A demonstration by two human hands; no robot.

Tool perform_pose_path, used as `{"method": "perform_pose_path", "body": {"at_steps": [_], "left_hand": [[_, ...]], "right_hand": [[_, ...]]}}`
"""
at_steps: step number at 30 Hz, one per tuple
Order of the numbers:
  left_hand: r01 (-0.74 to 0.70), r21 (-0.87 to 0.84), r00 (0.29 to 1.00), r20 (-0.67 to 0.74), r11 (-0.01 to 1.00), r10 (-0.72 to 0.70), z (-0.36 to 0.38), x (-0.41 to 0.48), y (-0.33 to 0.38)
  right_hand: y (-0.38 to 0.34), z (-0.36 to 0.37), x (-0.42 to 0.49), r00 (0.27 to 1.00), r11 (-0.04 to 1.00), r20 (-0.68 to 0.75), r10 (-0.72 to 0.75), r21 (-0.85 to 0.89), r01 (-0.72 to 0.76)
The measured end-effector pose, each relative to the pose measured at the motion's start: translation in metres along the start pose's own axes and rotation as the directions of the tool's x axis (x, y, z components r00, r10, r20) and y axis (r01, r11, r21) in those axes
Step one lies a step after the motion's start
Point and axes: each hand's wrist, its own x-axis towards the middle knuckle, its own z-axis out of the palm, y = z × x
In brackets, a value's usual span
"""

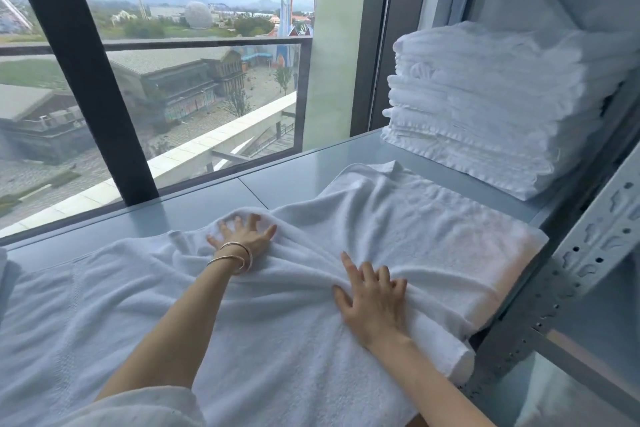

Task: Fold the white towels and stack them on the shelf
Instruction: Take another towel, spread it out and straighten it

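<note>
A rumpled white towel point(398, 218) lies spread on the shelf point(207, 204) just in front of the stack of folded towels point(485, 107), under both hands, which press it with fingers splayed (right hand point(374, 298) nearer the stack, left hand point(242, 236) farther).

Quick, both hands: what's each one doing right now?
Left hand: open, fingers spread, pressing on the white towel.
Right hand: open, pressing the same towel.

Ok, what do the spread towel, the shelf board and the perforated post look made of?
Spread towel: likely cotton terry, matte, nubby pile, soft wrinkles. Shelf board: probably painted metal, smooth pale grey, faint sheen. Perforated post: seemingly steel, grey-coated, punched slots.
</note>
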Motion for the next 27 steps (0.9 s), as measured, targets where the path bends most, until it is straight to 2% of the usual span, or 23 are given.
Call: {"method": "perform_pose_path", "body": {"at_steps": [2, 5, 8, 9, 11, 12, 13, 14, 17, 20, 22, 25, 27], "left_hand": [[-0.02, -0.041, 0.998, -0.055, 0.999, 0.018, 0.004, 0.001, -0.004], [-0.06, 0.067, 0.997, -0.046, 0.996, 0.063, 0.006, -0.007, -0.009], [-0.046, 0.105, 0.981, -0.182, 0.993, 0.065, 0.011, -0.019, -0.007], [-0.091, 0.094, 0.951, -0.286, 0.991, 0.115, 0.014, -0.023, -0.007], [-0.288, 0.122, 0.814, -0.491, 0.95, 0.31, 0.022, -0.024, -0.006], [-0.38, 0.142, 0.744, -0.54, 0.914, 0.393, 0.022, -0.023, -0.006], [-0.445, 0.146, 0.707, -0.548, 0.884, 0.447, 0.019, -0.021, -0.002], [-0.475, 0.123, 0.71, -0.531, 0.871, 0.462, 0.014, -0.018, 0.005], [-0.483, 0.034, 0.807, -0.37, 0.875, 0.46, 0.003, -0.005, 0.029], [-0.464, 0.059, 0.867, -0.173, 0.884, 0.467, 0.001, 0.007, 0.052], [-0.424, 0.086, 0.898, -0.089, 0.902, 0.431, 0.002, 0.014, 0.062], [-0.403, 0.192, 0.901, -0.089, 0.895, 0.424, 0.003, 0.015, 0.071], [-0.459, 0.26, 0.851, -0.147, 0.85, 0.504, 0.003, 0.009, 0.073]], "right_hand": [[-0.001, 0.001, 0.001, 1.0, 1.0, -0.011, 0.008, -0.005, -0.008], [0.0, 0.002, 0.002, 0.999, 1.0, -0.032, 0.012, 0.018, -0.012], [0.0, 0.005, 0.003, 0.998, 0.998, -0.058, 0.025, 0.066, -0.021], [0.0, 0.005, 0.003, 0.999, 0.998, -0.05, 0.015, 0.067, -0.012], [0.0, 0.005, 0.002, 0.999, 0.999, -0.033, -0.006, 0.045, 0.007], [0.0, 0.004, 0.002, 1.0, 0.999, -0.03, -0.004, 0.041, 0.006], [0.0, 0.003, 0.002, 1.0, 0.999, -0.029, 0.003, 0.043, -0.001], [-0.001, 0.001, 0.002, 1.0, 0.999, -0.029, 0.01, 0.046, -0.008], [-0.002, 0.0, 0.002, 0.999, 0.999, -0.028, 0.017, 0.042, -0.016], [-0.002, -0.002, 0.001, 0.999, 0.998, -0.03, 0.022, 0.057, -0.02], [-0.002, -0.001, 0.001, 0.999, 0.998, -0.03, 0.024, 0.06, -0.022], [-0.001, 0.001, 0.002, 0.999, 0.997, -0.022, 0.027, 0.07, -0.025], [-0.001, 0.002, 0.003, 0.999, 0.997, -0.016, 0.027, 0.072, -0.026]]}}
